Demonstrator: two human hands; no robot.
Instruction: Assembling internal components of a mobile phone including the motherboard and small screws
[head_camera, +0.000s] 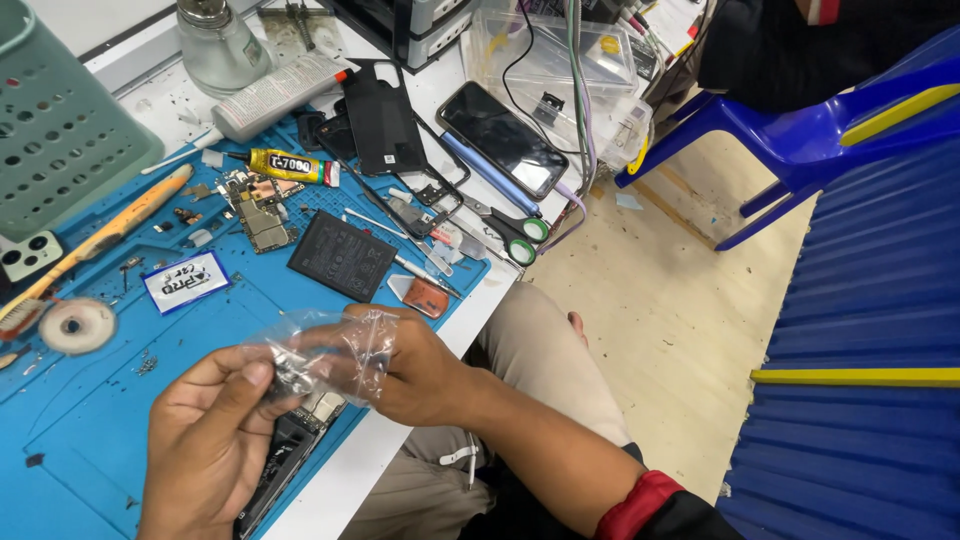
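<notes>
Clear plastic is what both hands close on: a small crumpled bag (320, 350) with a few dark little parts inside, held in the air just above the near edge of the worktop (330, 500). Starting at the left edge, a green perforated basket (60, 120) stands at the far left corner, with an orange-handled brush (100, 240) slanting beside it and a white roll of tape (77, 325) lying nearer the front. The left hand (205, 450) rises from the near edge, its grip pinching the bag's left end between thumb and forefinger. Directly below that hand an opened phone (285, 455) lies on the blue mat (90, 430), its long axis running from the near edge up toward the bag, so the bag hangs right over its upper end. The bag itself stretches roughly sideways, left to right, between the two grips. The right hand (420, 365) comes in from the right across the worktop's near edge, fingers curled shut around the bag's right end, and it covers more of the plastic than the left does. Farther back in the middle of the mat lie a black battery (343, 255), a yellow glue tube (290, 166) and a bare circuit board (262, 222). Toward the right edge rest green-handled scissors (515, 232) and a dark phone screen (502, 137).
</notes>
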